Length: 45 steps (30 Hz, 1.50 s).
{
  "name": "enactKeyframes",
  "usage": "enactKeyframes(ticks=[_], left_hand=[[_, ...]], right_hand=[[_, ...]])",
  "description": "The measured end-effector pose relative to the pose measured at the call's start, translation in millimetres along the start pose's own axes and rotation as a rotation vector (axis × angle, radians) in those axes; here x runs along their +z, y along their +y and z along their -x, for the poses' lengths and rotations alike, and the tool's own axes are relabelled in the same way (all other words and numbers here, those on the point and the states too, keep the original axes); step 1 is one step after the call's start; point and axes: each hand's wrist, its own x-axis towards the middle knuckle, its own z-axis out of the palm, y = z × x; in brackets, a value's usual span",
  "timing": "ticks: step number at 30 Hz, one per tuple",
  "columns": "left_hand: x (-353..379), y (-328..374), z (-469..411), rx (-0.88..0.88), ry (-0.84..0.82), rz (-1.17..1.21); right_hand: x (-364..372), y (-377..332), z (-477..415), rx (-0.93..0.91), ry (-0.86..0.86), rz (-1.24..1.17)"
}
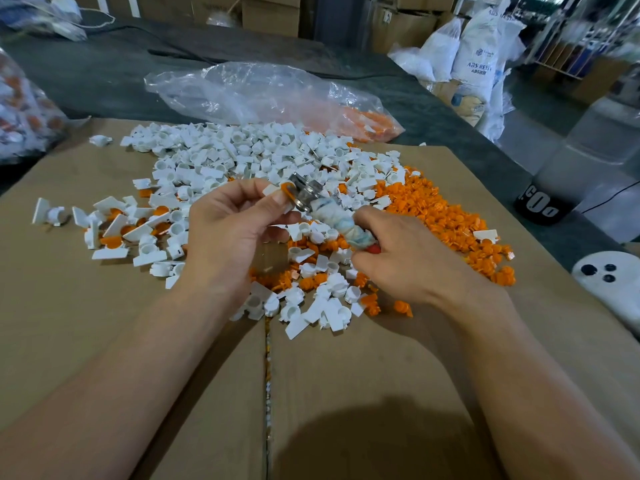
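Observation:
My left hand [228, 230] pinches a small white and orange plastic piece [281, 188] between thumb and fingers, held against the metal head of a tool [304, 195]. My right hand [401, 258] grips that tool by its cloth-wrapped handle [343, 223], a red end showing under my fingers. Both hands hover above a heap of white plastic parts [242, 157] and a heap of orange parts [440, 216] spread on a cardboard sheet [104, 323].
A clear plastic bag [263, 95] with orange parts lies behind the heaps. Another bag of mixed parts [24, 109] sits at the far left. A white device [613, 285] lies at the right edge, a black container [540, 206] beyond it. Sacks and boxes stand behind.

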Motion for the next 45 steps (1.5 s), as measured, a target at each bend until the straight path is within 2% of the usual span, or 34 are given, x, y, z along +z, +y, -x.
enactKeyframes(ticks=[11,39,42,45], left_hand=[[-1,0,0,-0.021,-0.006,0.056],[-2,1,1,-0.107,0.087,0.087],[-2,1,1,-0.112,0.111,0.062],[-5,1,0,-0.038,0.152,-0.082]], right_hand=[[4,-4,0,0.011,0.008,-0.063],[15,-8,-5,0.008,0.074,0.047],[17,-5,-7,0.006,0.085,0.062],[16,1,-8,0.022,0.139,0.041]])
